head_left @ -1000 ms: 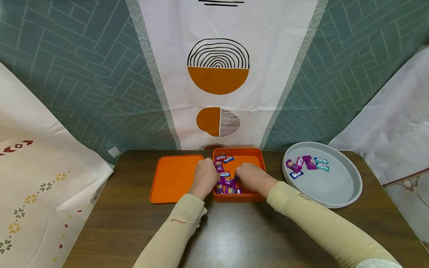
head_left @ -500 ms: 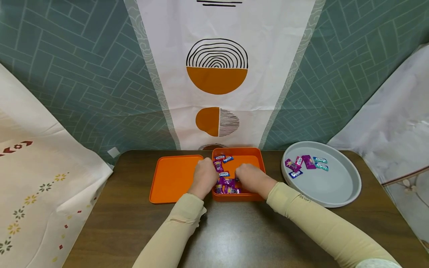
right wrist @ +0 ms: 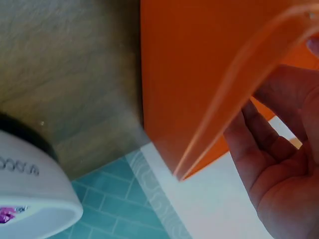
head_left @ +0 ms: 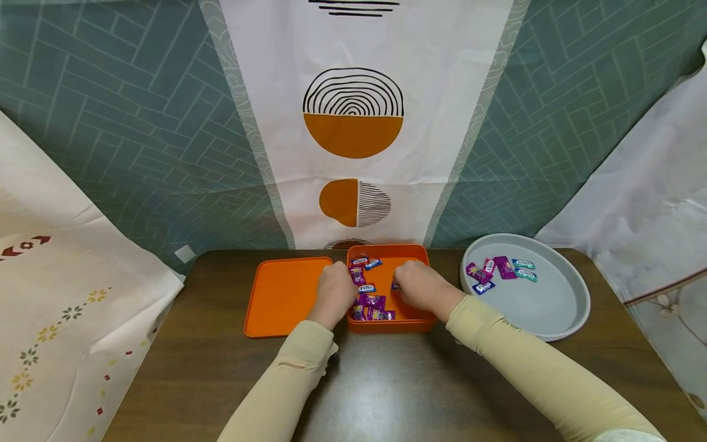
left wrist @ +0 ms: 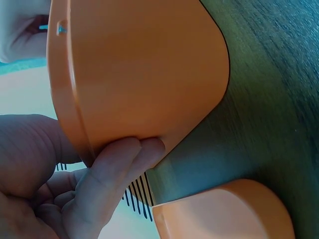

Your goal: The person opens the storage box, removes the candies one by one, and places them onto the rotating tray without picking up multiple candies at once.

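Note:
My left hand [head_left: 335,288] grips the left rim of the orange box [head_left: 411,326]. In the left wrist view its fingers [left wrist: 117,164] press against the box's outer wall. Inside the box, my right hand [head_left: 422,286] pinches a small blue wrapped candy [head_left: 395,286] at its fingertips, mostly hidden by the hand. Several purple candies [head_left: 372,301], a red one [head_left: 359,261] and blue-and-white ones [head_left: 367,288] lie along the box's left side. In the right wrist view, the right hand [right wrist: 279,144] shows beyond the box's right wall.
Left of the box lies a flat orange lid [head_left: 284,301]. A round grey tray [head_left: 544,307] on the right holds several candies: purple ones [head_left: 504,267], a pink one, a blue one and teal ones [head_left: 525,274]. All stand on a brown wooden table [head_left: 221,380] against a patterned curtain.
My right hand has risen slightly and moved right inside the box, with the blue candy now showing at its fingertips. My left hand stays on the rim. The head view has shifted slightly.

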`<state>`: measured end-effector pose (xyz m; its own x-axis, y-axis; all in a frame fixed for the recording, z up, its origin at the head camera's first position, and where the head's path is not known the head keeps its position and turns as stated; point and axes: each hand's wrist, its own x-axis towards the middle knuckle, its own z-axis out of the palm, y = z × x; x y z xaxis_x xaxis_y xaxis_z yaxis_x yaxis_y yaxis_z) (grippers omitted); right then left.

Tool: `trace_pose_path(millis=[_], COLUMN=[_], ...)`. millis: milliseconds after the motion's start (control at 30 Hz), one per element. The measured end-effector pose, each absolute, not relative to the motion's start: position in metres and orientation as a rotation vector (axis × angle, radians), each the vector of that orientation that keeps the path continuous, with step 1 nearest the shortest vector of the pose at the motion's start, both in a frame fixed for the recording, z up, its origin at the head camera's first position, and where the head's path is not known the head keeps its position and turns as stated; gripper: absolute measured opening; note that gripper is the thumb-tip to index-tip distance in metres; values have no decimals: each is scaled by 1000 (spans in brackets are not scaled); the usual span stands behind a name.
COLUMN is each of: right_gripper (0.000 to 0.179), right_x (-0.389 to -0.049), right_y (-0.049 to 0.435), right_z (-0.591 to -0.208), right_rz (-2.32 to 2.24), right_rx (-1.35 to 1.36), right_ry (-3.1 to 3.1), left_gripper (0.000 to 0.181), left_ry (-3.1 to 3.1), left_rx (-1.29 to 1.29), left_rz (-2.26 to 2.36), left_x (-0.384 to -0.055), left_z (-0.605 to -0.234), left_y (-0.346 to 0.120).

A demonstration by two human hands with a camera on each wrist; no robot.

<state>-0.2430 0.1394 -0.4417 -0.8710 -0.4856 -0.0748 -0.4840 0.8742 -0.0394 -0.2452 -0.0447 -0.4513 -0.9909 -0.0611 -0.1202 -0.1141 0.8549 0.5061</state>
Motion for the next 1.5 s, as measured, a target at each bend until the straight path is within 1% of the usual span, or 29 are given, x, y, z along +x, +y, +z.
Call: trace_pose_path(millis=[367,533,600,667,833,967,1333,1500], right_gripper=[5,6,9,15,19,19,19,8], right_x=[-243,-242,-242,-240,-236,-235,-227,-224], right_y=[168,192,204,216,241,256,296,310], right_z=[-419,-408,-404,-399,-386,-379,-382,-392], right_rz=[-97,-184,-204,-229,-261,-268,-257,-190], right_rx=[-714,-701,-681,-633,-480,-418,-334,-319], right_ry=[3075,3152,3190,3213,3261,3310,3271,3222], left_gripper=[24,26,27,28,31,30,30,31], left_ry=[2934,2929,2926,2920,2913,2933,2920,2916], left_rx=[-141,-146,-144,-144,-156,-155,-168,-169], left_rz=[799,802,805,815,839,824,815,830], left_x=[-245,-244,-244,-245,-244,-245,-243,-243], left_z=[-453,-453,-453,-454,-454,-456,-453,-453], left_y=[-43,-43,-43,-43,-45,-46,-44,-43])
